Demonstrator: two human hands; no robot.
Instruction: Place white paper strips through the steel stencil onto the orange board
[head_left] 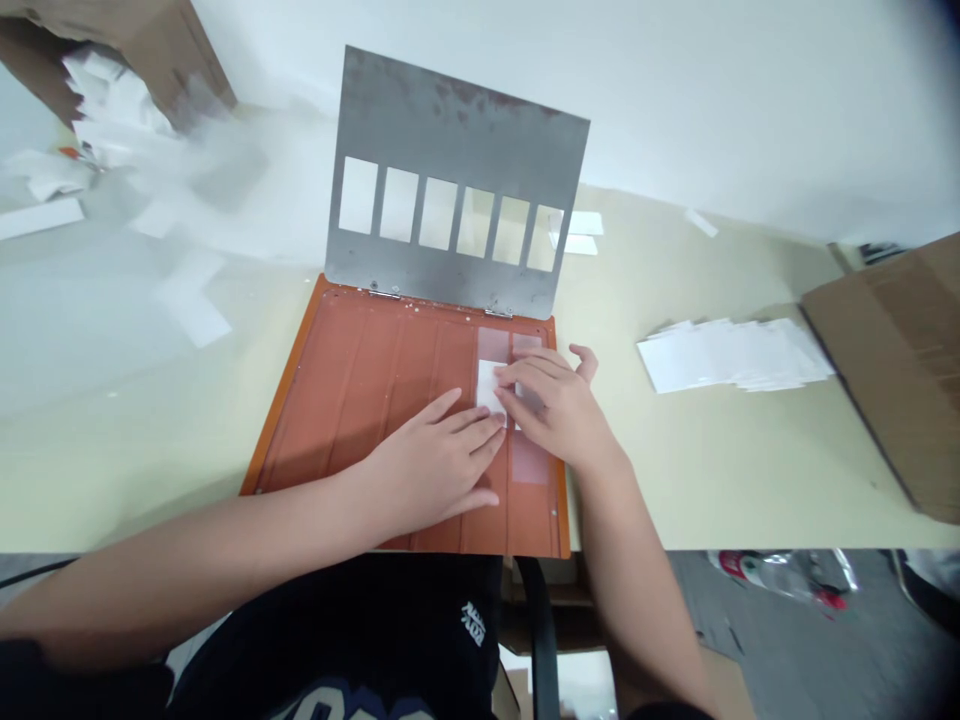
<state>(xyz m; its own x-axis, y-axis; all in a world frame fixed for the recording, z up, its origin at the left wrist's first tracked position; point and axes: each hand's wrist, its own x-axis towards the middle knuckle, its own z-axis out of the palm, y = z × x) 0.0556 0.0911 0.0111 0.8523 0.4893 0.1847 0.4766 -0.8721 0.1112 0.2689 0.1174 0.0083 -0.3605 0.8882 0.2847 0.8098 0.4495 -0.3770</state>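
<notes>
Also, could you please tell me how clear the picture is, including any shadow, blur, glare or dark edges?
In the head view, soft shadow falls along the left hand's forearm on the orange hinged board; the pile of flat white pieces at far left looks hazy; the upper right corner darkens; the grey metal plate shows no strong glare.

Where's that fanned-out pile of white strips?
In the head view, the pile lies rightward on the table, between the right hand and a cardboard box.

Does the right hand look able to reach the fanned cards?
Probably yes: nothing visible stands between the right hand and the fanned cards, though its fingertips are at the white card.
</notes>
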